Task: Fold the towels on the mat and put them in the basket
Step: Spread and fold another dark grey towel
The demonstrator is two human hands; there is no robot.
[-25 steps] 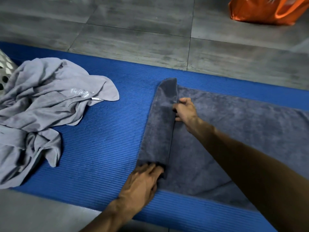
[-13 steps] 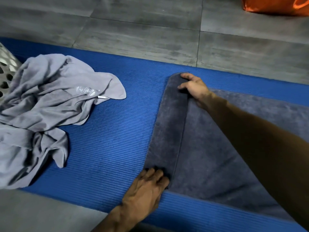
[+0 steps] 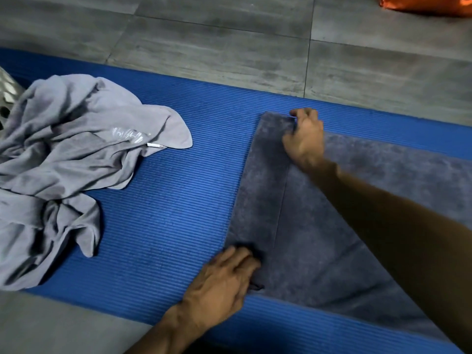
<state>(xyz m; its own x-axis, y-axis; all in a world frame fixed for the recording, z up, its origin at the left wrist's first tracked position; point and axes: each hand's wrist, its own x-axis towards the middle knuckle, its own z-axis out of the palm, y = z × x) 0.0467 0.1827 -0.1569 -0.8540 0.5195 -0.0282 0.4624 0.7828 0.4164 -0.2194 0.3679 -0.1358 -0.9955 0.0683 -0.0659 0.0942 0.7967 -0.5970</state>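
Observation:
A dark grey towel (image 3: 319, 246) lies flat on the blue mat (image 3: 166, 213), its left edge turned over in a narrow folded strip. My right hand (image 3: 305, 137) pinches the far corner of that strip with curled fingers. My left hand (image 3: 224, 282) lies on the near corner of the strip, its fingers curled onto the cloth. A crumpled light grey towel (image 3: 66, 162) sits in a heap on the mat's left end. A sliver of the white perforated basket (image 3: 7, 90) shows at the left edge, behind that heap.
Grey floor tiles (image 3: 229, 42) lie beyond the mat and along its near side. An orange bag (image 3: 429, 3) sits on the floor at the top right. Bare mat separates the two towels.
My right hand slid along the folded strip from its middle out to the far corner and closed on it. The strip now lies flatter. My left hand stayed at the near corner.

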